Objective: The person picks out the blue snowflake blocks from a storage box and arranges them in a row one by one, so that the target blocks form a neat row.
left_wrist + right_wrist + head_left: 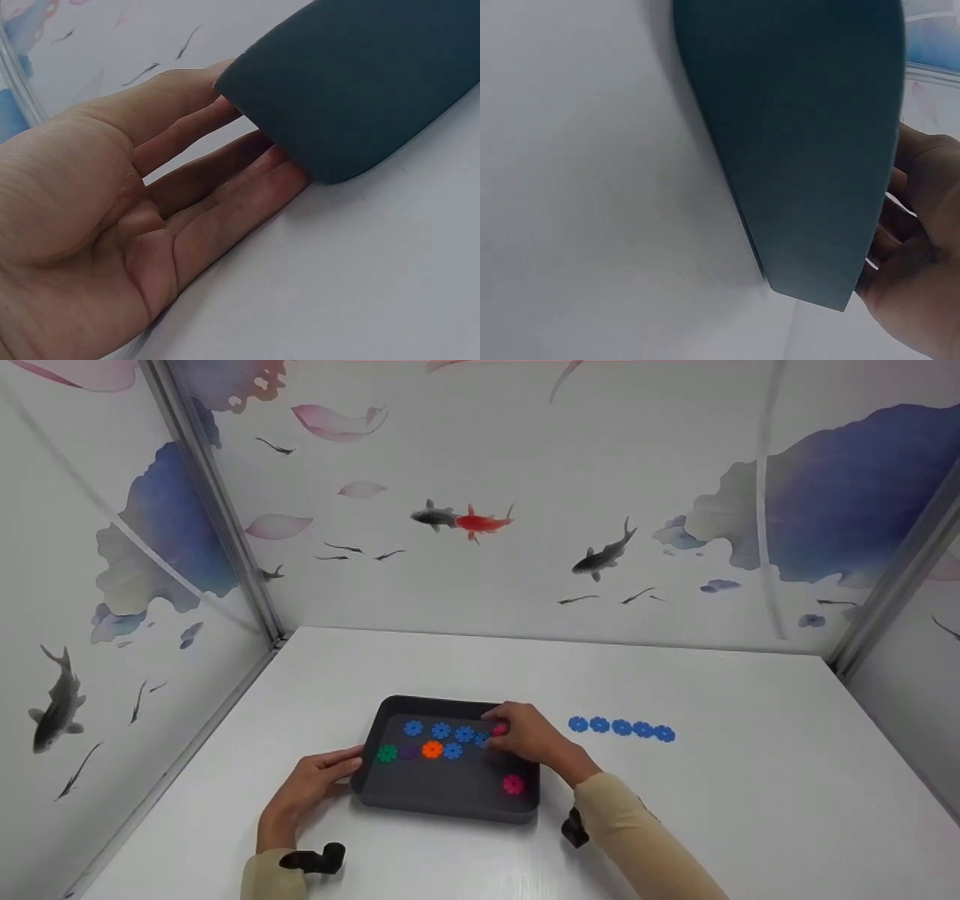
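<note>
A dark grey tray [450, 802] stands on the white table, with several flower-shaped plastic discs inside: blue [413, 728], green [386, 754], purple [409, 751], orange [432, 749] and pink [513, 784]. My left hand [311, 787] touches the tray's left side with fairly straight fingers; in the left wrist view its fingertips pass out of sight behind the tray's corner. Reaching over the right wall, my right hand [531, 733] pinches another pink disc [499, 729] between thumb and fingers, beside a partly covered blue disc [482, 740]. The tray wall [802, 150] hides those fingertips in the right wrist view.
Outside the tray, to its right, several blue discs [622, 727] lie in a row on the table [750, 795]. Printed wall panels [525, 585] stand along the back and sides, with metal posts [217, 502] at the corners.
</note>
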The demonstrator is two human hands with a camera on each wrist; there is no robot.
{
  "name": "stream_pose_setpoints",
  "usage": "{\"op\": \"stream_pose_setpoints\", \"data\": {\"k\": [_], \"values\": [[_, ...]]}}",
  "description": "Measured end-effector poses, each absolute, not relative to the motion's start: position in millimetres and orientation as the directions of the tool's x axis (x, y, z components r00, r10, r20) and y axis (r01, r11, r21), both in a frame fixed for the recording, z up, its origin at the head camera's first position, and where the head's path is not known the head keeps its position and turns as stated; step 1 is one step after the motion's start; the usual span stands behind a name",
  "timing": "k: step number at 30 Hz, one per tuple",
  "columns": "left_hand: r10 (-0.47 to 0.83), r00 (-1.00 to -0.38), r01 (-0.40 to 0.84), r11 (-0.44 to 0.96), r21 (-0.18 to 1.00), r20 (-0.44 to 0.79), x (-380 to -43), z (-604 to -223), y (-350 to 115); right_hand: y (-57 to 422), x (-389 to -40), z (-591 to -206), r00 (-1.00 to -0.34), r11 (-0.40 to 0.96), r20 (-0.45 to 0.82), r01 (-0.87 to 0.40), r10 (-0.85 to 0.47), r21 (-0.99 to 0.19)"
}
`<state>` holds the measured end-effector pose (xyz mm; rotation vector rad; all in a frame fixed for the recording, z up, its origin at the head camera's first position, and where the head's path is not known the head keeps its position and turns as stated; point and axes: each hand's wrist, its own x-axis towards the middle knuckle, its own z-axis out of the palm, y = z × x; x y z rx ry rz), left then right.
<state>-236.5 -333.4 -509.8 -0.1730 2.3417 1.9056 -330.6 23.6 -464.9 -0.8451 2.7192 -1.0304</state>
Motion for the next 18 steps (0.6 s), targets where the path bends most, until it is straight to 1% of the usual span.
{"op": "stream_pose_setpoints", "data": {"k": [3, 12, 18], "values": [[-0.018, -0.987, -0.161, 0.202, 0.966, -0.16, -235.9, -509.3, -333.5, 18.5, -330.6, -465.8, -0.849, 0.642, 0.077, -0.452, -0.523, -0.619], [-0.013, -0.985, -0.173, 0.201, 0.964, -0.174, -235.6, -511.6, -333.1, 10.3, -331.6, -472.5, -0.882, 0.686, 0.063, -0.407, -0.468, -0.604], [-0.009, -0.985, -0.168, 0.206, 0.964, -0.17, -236.3, -511.4, -333.9, 9.3, -332.0, -477.0, -0.889, 0.712, 0.1, -0.421, -0.447, -0.562]]}}
